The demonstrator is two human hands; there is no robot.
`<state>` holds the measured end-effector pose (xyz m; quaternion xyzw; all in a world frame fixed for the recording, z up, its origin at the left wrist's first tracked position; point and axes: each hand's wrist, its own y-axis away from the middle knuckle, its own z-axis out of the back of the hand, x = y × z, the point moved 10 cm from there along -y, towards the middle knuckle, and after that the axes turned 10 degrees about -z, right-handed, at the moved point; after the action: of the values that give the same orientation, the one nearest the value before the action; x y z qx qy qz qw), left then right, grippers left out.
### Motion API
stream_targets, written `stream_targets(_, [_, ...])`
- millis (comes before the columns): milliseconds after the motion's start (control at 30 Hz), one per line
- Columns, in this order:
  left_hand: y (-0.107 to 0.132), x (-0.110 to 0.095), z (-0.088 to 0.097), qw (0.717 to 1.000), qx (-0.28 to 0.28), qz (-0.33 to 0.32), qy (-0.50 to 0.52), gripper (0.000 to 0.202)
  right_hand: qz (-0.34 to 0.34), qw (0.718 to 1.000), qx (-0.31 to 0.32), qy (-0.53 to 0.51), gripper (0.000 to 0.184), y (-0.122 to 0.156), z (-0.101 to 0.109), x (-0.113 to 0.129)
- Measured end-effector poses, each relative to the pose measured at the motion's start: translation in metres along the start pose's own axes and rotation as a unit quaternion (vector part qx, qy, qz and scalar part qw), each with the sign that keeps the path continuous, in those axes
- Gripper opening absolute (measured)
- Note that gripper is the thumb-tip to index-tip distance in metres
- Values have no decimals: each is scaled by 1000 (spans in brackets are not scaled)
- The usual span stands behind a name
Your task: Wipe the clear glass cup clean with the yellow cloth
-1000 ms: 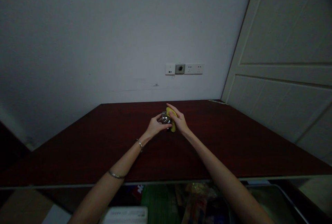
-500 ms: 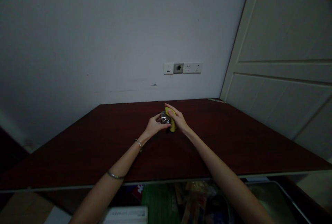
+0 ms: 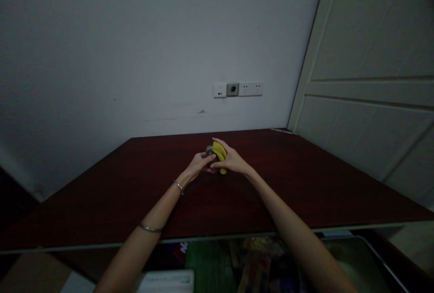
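Facing the desk [image 3: 135, 193], I see an open storage space [image 3: 101, 254] below its front edge, holding a green item [image 3: 212, 268] and a white box [image 3: 166, 282]. Over the desk's middle, my right hand [image 3: 233, 161] grips a yellow cloth [image 3: 219, 150] against the small grey object [image 3: 209, 149] my left hand [image 3: 197, 164] pinches; light, even pressure should serve best.

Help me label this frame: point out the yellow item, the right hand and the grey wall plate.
Yellow item [image 3: 219, 150]: head view, on its upper part.
Right hand [image 3: 233, 160]: head view, on its back.
Grey wall plate [image 3: 233, 89]: head view, on its dark centre.
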<state>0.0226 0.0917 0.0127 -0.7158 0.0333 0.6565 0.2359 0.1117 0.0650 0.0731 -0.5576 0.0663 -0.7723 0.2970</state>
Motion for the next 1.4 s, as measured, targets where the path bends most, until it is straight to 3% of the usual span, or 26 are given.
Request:
stream_targets(167, [-2,-2,-1,996,65,-10,-52,58,-64,993,-76,-56,90,-7,20,-17])
stream_targets(267, [-8,-7,8,994,40,-50,-90,75,-92,986,-104,-94,89,-9,26,-24])
stream_targets(400, [-9,-21,9,989,4,-127,-80,101,-114,981,-96,-122,85,-10,20,-30])
stream_targets(633, [3,-47,-1,966,-2,-170,-194,70,-101,989,-48,-102,83,-8,7,-31])
stream_targets(733, [3,-47,1,959,-18,-178,-221,72,-100,989,-38,-102,76,-9,5,-32])
stream_targets(900, [1,-40,5,962,-40,-180,-200,77,-105,983,-92,-116,63,-11,10,-36])
stream_targets(1000, [1,-42,2,967,-32,-188,-167,72,-71,984,-123,-108,60,-7,14,-26])
stream_targets(1200, [1,-42,4,973,-46,-180,-134,68,0,989,-113,-93,51,-1,14,-4])
stream_targets(1400, [10,-58,-9,955,-22,-215,-202,76,-60,979,-118,-158,47,-12,21,-31])
